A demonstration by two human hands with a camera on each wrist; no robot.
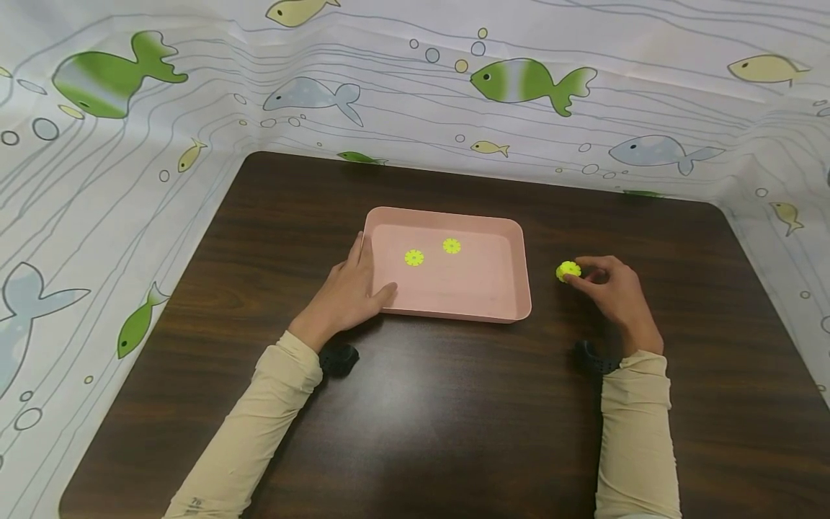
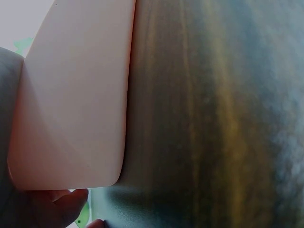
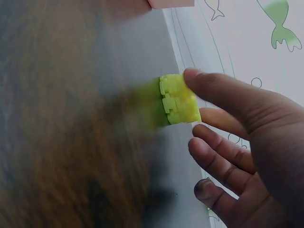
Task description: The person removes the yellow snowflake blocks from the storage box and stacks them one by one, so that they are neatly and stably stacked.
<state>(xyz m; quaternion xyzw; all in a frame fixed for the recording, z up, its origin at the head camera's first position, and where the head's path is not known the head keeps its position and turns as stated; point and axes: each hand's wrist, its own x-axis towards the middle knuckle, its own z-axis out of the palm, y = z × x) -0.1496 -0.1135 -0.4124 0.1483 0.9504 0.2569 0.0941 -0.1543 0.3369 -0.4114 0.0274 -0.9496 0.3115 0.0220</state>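
A shallow pink tray (image 1: 454, 288) lies on the dark wooden table, its outer wall (image 2: 76, 104) filling much of the left wrist view. Two notched yellow-green plastic discs (image 1: 414, 257) lie apart on its floor. My left hand (image 1: 346, 292) grips the tray's near left corner, with the thumb over the rim and the fingers along the outer left side. To the right of the tray, my right hand (image 1: 609, 285) pinches a short stack of the same notched discs (image 3: 178, 99) between thumb and forefinger. The other fingers are loosely bent. Whether the stack touches the table, I cannot tell.
The brown table (image 1: 402, 411) is bordered at the back and sides by a white cloth (image 1: 389, 58) printed with fish. A dark strap (image 1: 338, 360) sits at the left wrist, and another (image 1: 595, 358) at the right wrist.
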